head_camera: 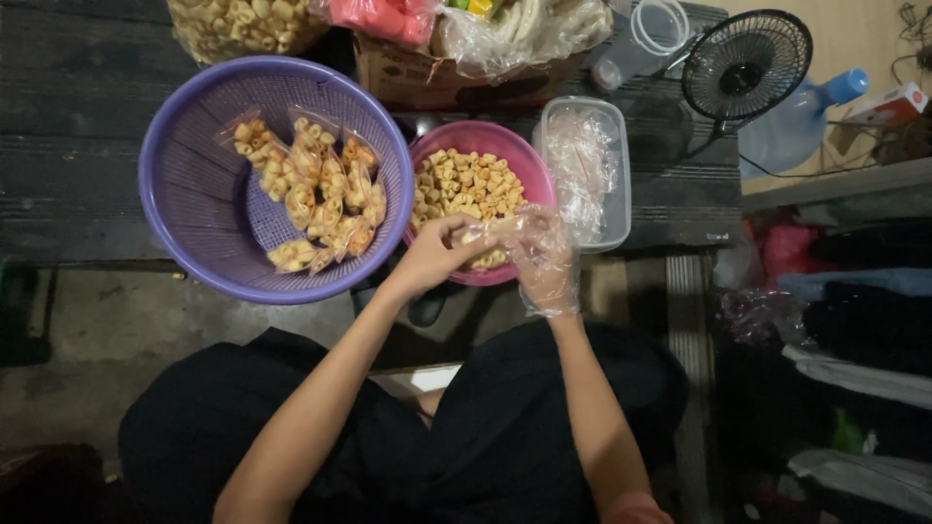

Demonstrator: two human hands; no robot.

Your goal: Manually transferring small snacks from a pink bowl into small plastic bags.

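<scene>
- Holding a small clear packet point(482, 233) of tube snacks between them, both hands meet over the near rim of the pink bowl point(529, 167).
- Left hand point(434, 254): bare, fingers pinched closed on the packet's left end.
- Right hand point(542, 254): inside a thin clear plastic glove, fingers curled around the packet's right end.
- Pink bowl: round, on the dark wooden desk point(68, 146), holds loose yellow-orange tube snacks point(466, 184).
- Purple basket point(189, 184): large, round, slotted walls, just left of the pink bowl; a pile of filled clear packets point(316, 189) lies in it, toward its right side.
- Clear rectangular tub point(614, 184): just right of the pink bowl, crumpled clear plastic inside.
- Far edge of desk: brown cardboard box point(408, 78) with clear bags in it, a pink package point(379, 17) above it, and a big clear bag of pale snacks point(238, 24) at the top left.
- Small black fan point(746, 66) stands at the desk's right end; a blue water jug point(801, 121) lies behind it.
</scene>
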